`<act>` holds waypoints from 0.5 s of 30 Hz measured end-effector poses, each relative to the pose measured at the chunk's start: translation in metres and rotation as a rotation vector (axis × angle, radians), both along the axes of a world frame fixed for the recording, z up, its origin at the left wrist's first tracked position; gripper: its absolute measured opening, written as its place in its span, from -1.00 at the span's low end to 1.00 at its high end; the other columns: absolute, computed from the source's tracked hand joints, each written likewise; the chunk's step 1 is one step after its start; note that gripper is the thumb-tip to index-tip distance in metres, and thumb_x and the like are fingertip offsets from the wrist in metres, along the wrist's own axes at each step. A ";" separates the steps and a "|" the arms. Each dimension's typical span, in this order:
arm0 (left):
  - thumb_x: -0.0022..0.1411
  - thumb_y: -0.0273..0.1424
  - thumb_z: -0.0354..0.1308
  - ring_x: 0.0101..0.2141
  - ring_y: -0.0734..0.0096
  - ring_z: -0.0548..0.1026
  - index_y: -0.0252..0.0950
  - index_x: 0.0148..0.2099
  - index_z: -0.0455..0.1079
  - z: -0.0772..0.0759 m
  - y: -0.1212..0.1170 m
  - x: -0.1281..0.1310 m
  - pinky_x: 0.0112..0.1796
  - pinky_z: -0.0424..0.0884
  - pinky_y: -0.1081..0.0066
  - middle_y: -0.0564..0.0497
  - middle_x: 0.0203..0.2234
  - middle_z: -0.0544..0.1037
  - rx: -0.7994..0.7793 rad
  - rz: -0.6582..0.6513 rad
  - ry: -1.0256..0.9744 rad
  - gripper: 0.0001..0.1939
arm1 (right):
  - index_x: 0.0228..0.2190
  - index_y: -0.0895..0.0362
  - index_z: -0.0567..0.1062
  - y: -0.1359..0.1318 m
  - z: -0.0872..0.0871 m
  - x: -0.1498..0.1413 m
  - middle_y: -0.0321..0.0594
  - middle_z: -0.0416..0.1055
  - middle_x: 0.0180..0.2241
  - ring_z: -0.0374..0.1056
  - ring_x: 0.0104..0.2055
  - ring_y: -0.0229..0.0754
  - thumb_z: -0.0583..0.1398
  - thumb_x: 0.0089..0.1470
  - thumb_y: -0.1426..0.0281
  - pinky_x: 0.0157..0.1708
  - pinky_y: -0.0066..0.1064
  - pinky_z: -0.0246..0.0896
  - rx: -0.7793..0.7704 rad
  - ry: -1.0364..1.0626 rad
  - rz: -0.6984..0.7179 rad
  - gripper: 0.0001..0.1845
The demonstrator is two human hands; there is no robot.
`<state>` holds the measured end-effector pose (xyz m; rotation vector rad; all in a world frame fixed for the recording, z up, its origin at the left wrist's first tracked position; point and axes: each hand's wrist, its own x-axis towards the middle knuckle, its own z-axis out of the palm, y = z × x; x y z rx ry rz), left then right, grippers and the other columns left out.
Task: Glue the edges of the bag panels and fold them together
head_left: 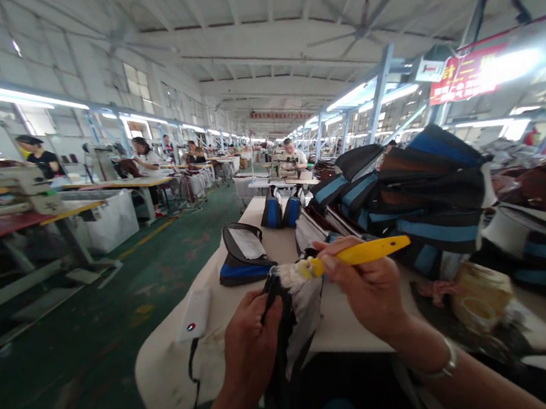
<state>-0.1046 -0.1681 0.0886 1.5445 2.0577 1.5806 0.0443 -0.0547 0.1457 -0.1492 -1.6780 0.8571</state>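
Observation:
My right hand point(367, 289) grips a paintbrush point(361, 254) by its yellow handle. The pale bristles press on the upper edge of a black fabric bag piece point(276, 295) with a whitish lining. My left hand point(252, 333) pinches that piece from the left, thumb on top, fingers closed around its edge. Much of the piece hangs below, partly hidden by my left hand. Just beyond it, a black-and-blue bag piece point(245, 269) with a white patch lies on the table point(173, 364).
A white power bank point(194, 315) with a black cable lies at the left. Stacked black, blue and brown bag pieces point(413, 196) rise on the right. A smeared, yellowish container point(482, 296) stands near my right forearm. Two small blue-black pieces point(272, 211) stand farther back. People work at sewing machines beyond.

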 end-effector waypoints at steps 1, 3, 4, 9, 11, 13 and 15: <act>0.35 -0.21 -0.01 -0.16 0.28 0.50 -0.25 -0.19 0.52 0.002 0.000 0.002 -0.14 0.39 0.38 -0.05 -0.16 0.53 0.007 -0.005 -0.005 -0.68 | -0.32 0.08 0.48 0.000 0.002 -0.003 -0.26 0.44 -0.37 0.41 -0.24 -0.19 0.19 0.19 0.44 0.03 -0.20 0.31 0.181 -0.082 -0.005 -0.94; 0.34 -0.21 -0.01 -0.19 0.29 0.50 -0.27 -0.28 0.49 0.005 0.000 0.006 -0.17 0.39 0.38 -0.06 -0.20 0.53 0.002 -0.017 -0.016 -0.67 | -0.26 0.06 0.44 0.004 0.005 -0.008 -0.28 0.45 -0.37 0.39 -0.32 -0.20 0.16 0.19 0.49 0.12 -0.09 0.24 0.481 -0.209 -0.019 -0.89; 0.35 -0.21 -0.02 -0.21 0.29 0.50 -0.27 -0.31 0.48 0.006 0.000 0.006 -0.17 0.39 0.37 -0.06 -0.22 0.53 -0.009 -0.017 -0.017 -0.66 | -0.25 0.05 0.42 0.006 0.007 -0.009 -0.29 0.45 -0.38 0.38 -0.36 -0.20 0.15 0.17 0.51 0.13 -0.06 0.24 0.578 -0.237 -0.039 -0.87; 0.36 -0.22 -0.06 -0.16 0.26 0.49 -0.26 -0.21 0.50 0.005 -0.001 0.004 -0.12 0.38 0.34 -0.07 -0.19 0.53 -0.008 -0.025 0.029 -0.66 | -0.20 0.04 0.37 0.007 0.016 -0.002 -0.31 0.42 -0.40 0.33 -0.41 -0.22 0.15 0.15 0.54 0.14 0.00 0.22 0.615 -0.189 -0.106 -0.80; 0.36 -0.21 -0.04 -0.18 0.27 0.49 -0.26 -0.22 0.50 0.005 -0.001 0.004 -0.15 0.38 0.36 -0.07 -0.20 0.54 -0.006 -0.025 0.020 -0.67 | -0.20 0.05 0.36 0.003 0.014 0.000 -0.32 0.42 -0.42 0.32 -0.43 -0.23 0.14 0.17 0.52 0.13 -0.03 0.23 0.666 -0.244 -0.042 -0.83; 0.35 -0.21 -0.03 -0.20 0.28 0.50 -0.25 -0.22 0.50 0.005 0.000 0.004 -0.18 0.39 0.37 -0.06 -0.21 0.55 -0.014 -0.009 0.004 -0.67 | -0.19 0.05 0.34 0.000 0.010 0.000 -0.32 0.41 -0.43 0.30 -0.44 -0.24 0.13 0.17 0.52 0.14 -0.03 0.23 0.728 -0.287 -0.025 -0.83; 0.35 -0.21 -0.03 -0.18 0.27 0.50 -0.24 -0.19 0.51 0.004 0.002 0.005 -0.16 0.40 0.36 -0.06 -0.19 0.56 -0.014 -0.004 0.007 -0.67 | -0.18 0.05 0.34 -0.002 0.005 -0.001 -0.30 0.42 -0.40 0.31 -0.42 -0.22 0.15 0.15 0.52 0.15 -0.02 0.21 0.738 -0.268 -0.059 -0.80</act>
